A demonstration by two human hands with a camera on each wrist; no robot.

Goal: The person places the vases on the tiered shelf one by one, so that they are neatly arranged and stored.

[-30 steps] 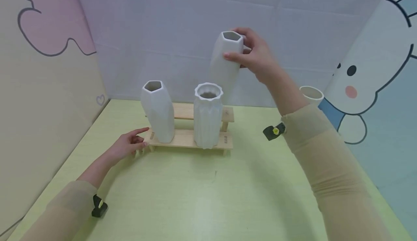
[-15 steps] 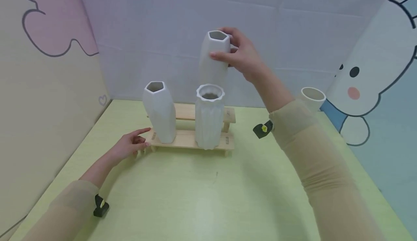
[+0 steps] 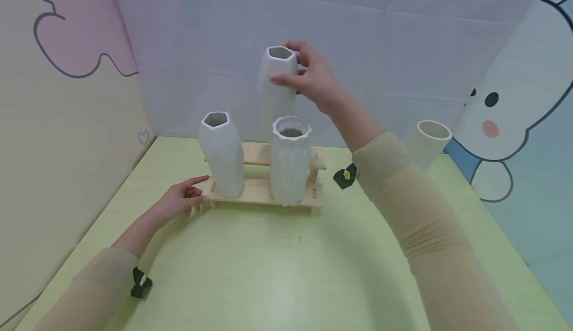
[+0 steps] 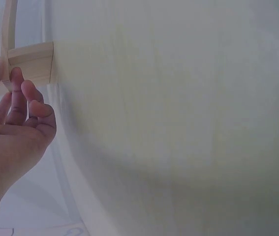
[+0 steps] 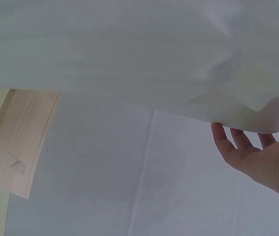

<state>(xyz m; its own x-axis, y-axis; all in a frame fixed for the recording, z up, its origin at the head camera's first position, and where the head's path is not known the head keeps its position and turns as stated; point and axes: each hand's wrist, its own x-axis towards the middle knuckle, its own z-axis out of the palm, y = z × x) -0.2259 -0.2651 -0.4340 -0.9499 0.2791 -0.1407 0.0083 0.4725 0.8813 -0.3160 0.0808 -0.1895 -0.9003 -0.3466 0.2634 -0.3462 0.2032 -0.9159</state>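
Observation:
My right hand (image 3: 311,75) grips a tall faceted white vase (image 3: 268,92) near its five-sided mouth, thumb in front and fingers behind. This vase stands upright at the back of a two-step wooden stand (image 3: 255,192); its base is hidden, so I cannot tell whether it touches the upper step. On the lower step are another faceted vase (image 3: 224,154) at the left and a ribbed vase (image 3: 290,169) with a scalloped rim. My left hand (image 3: 176,203) pinches the lower step's left end, also seen in the left wrist view, where the wooden end (image 4: 33,61) meets the fingertips.
Behind my right forearm, a white vase with a round mouth (image 3: 431,137) stands at the table's back right. The pale green table (image 3: 268,271) stretches in front of the stand. A pale cloth wall (image 3: 201,38) rises close behind, with printed side panels (image 3: 537,122).
My right hand has carried the faceted vase leftward, from above the stand's right end to behind the gap between the two lower vases. My left hand stays at the stand's end.

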